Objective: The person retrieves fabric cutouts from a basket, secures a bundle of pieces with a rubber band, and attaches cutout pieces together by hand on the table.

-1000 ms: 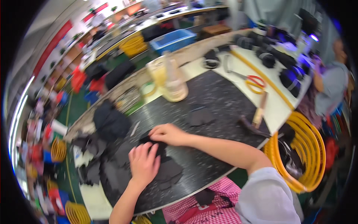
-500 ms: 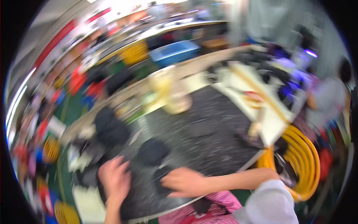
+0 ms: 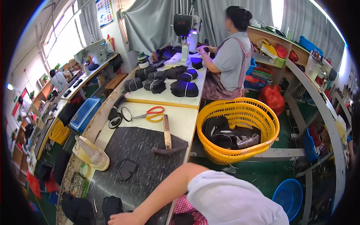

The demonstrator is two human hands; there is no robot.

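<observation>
My right hand is at the lower edge, its fingers mostly cut off, so I cannot tell whether it holds anything. It lies beside a small black fabric piece on the dark, streaked work mat. Left of that is a bigger black fabric bundle. Farther up the mat sits a flat stack of black cut pieces. A hammer with a wooden handle rests near the mat's right corner, and scissors with red and yellow handles lie beyond it. My left hand is out of view.
A yellow basket with black pieces stands right of the table. Tied black bundles cover the far tabletop, where a co-worker is at a sewing machine. A cloudy plastic container and tape roll line the left edge.
My view has swung to the right and up, bringing the co-worker and basket into clear sight. My left hand has left the picture; my right hand now shows only at the lower edge.
</observation>
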